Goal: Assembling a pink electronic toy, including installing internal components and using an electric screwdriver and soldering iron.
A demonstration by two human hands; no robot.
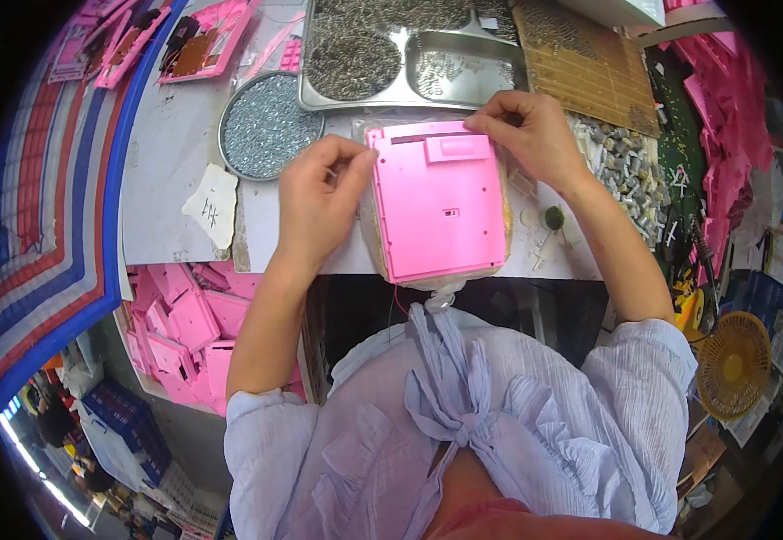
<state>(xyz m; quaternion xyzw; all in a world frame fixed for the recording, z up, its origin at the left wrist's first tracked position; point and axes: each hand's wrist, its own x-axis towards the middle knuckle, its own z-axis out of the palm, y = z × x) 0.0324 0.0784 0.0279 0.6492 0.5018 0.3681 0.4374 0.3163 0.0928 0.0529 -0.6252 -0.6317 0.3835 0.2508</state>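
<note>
A flat pink plastic casing (436, 216) lies in front of me on a padded support wrapped in clear plastic (378, 243). It has small holes, a raised block near its far edge and a slot along that edge. My left hand (321, 198) is closed in a pinch at the casing's far left corner. At the far right corner, the thumb and forefinger of my right hand (535, 135) pinch its edge. Whether either fingertip also holds a small part is hidden.
Left of the casing stands a round dish of small silvery pieces (270, 121). A metal tray (369, 97) of small metal parts lies beyond, beside a wooden board (589, 76). Pink parts (184, 324) fill a box at lower left. White-and-grey pieces (621, 171) are heaped right.
</note>
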